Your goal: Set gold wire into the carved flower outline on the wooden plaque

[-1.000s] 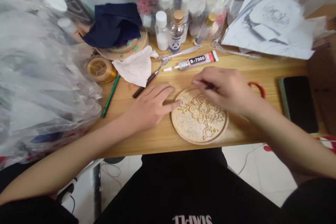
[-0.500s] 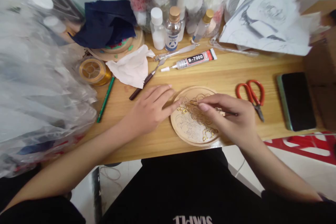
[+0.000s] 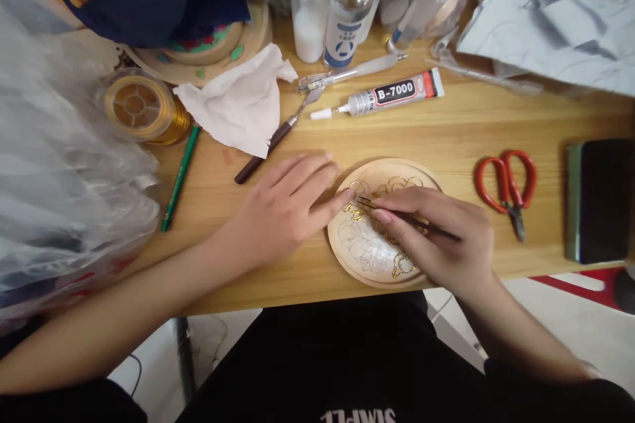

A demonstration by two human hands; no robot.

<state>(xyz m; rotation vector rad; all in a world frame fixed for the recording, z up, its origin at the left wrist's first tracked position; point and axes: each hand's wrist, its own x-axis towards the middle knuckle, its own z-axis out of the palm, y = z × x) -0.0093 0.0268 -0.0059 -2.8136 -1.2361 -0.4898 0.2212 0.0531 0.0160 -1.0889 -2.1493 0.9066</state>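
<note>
A round wooden plate [image 3: 342, 248] lies near the table's front edge, its white face drawn with a flower pattern. Gold wire [image 3: 403, 266] follows some of the drawn lines. My right hand [image 3: 441, 231] pinches dark tweezers [image 3: 431, 227] between thumb and fingers over the plate, their tips pointing left. Whether the tips hold wire is too small to tell. My left hand [image 3: 288, 205] rests flat beside the plate, fingers stretched out, with its thumb tip on the plate's upper left, close to the tweezer tips. My right hand hides part of the pattern.
Behind the plate lie a glue tube [image 3: 397, 94], a dark-handled spatula [image 3: 265, 152] and a white tissue [image 3: 243, 106]. A wire spool [image 3: 141, 109] and green pencil [image 3: 179, 178] are left; red-handled cutters [image 3: 508, 185] and a phone [image 3: 602, 201] right. Bottles [image 3: 347, 13] stand at the back.
The view has moved closer to the table. The tweezers' shaft shows more plainly, with their tips near my left thumb. Both hands stay at the plate.
</note>
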